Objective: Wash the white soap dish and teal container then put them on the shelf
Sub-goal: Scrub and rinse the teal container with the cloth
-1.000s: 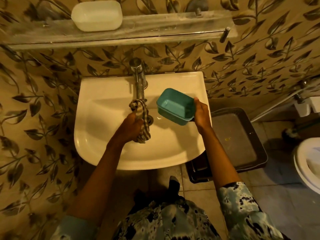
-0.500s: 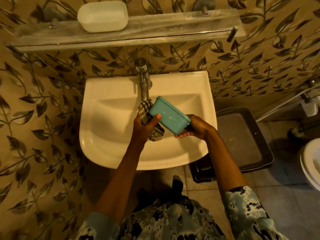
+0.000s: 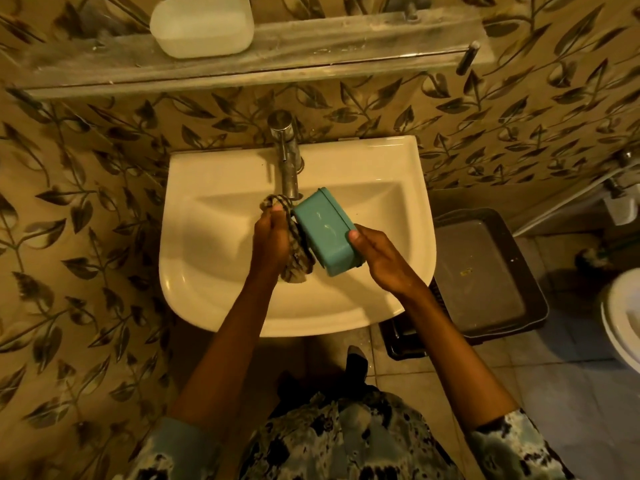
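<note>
The teal container (image 3: 325,232) is turned with its underside up over the white sink (image 3: 214,237), just below the metal tap (image 3: 287,161). My right hand (image 3: 377,258) grips its right end, thumb on top. My left hand (image 3: 270,240) holds a checked cloth (image 3: 296,258) pressed against the container's left side. The white soap dish (image 3: 201,26) lies upside down on the grey shelf (image 3: 346,46) above the sink, at its left part.
A dark plastic tray (image 3: 485,271) sits on the floor to the right of the sink. A white toilet rim (image 3: 623,317) shows at the far right edge. Leaf-patterned tiles cover the wall behind and to the left.
The container was flipped from open side up to underside up and brought against the cloth. My left hand shifted with the cloth to the container's left side.
</note>
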Available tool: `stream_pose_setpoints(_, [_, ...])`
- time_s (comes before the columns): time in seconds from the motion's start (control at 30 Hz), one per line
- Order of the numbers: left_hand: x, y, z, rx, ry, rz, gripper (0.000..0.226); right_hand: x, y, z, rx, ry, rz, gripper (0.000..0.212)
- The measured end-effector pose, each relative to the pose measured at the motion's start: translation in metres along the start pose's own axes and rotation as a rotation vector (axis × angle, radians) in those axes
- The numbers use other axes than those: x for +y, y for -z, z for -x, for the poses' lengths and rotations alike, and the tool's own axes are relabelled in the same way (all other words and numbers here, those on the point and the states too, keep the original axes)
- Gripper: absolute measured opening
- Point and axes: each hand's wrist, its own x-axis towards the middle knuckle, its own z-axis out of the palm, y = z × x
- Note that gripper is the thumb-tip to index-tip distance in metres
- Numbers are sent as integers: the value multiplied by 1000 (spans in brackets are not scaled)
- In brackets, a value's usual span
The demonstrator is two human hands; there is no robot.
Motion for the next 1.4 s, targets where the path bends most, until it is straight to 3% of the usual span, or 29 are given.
stream_pose_setpoints(0.07, [1,10,-8,65,-217,-307,42,6,1,3,-40,-8,10,26])
stream_pose_setpoints(0.17, [13,11,-8,-96,-479,-679,61,9,-2,3,-71,44,46,35])
stream_pose_setpoints(0.3, [13,-14,46,-81,-616,-747,41,5,-5,-8,47,101,42,33])
stream_pose_setpoints(0.43, [3,-30,97,3,-527,-688,35,5,-15,-2,110,95,-18,26])
stream_pose_setpoints(0.53, [7,-26,66,83,-533,-764,31,12,-30,7,96,88,-29,30])
stream_pose_setpoints(0.67, [13,-11,-16,-101,-484,-814,38,22,-39,12,87,65,-59,38])
stream_pose_setpoints(0.77, [0,-30,22,-154,-543,-800,43,22,-29,4,224,66,-107,37])
stream_pose_setpoints(0.9, [-15,-51,84,-105,-512,-549,54,27,-24,0,336,6,-253,32])
stream_pose_setpoints(1.0, [-2,-54,66,-48,-538,-788,38,29,-35,2,364,-43,-292,29])
stream_pose_setpoints(1.1, [17,-61,10,-183,-444,-1048,35,39,-40,8,271,-12,-186,30])
stream_pose_setpoints(1.27, [41,-55,-49,-550,-288,-1003,39,43,-27,14,195,35,-65,35])
stream_pose_setpoints(1.33, [37,-48,-50,-569,-321,-958,36,42,-20,16,188,43,-76,34])
stream_pose_setpoints(1.4, [26,-44,-40,-488,-363,-929,37,40,-14,14,200,12,-106,29])
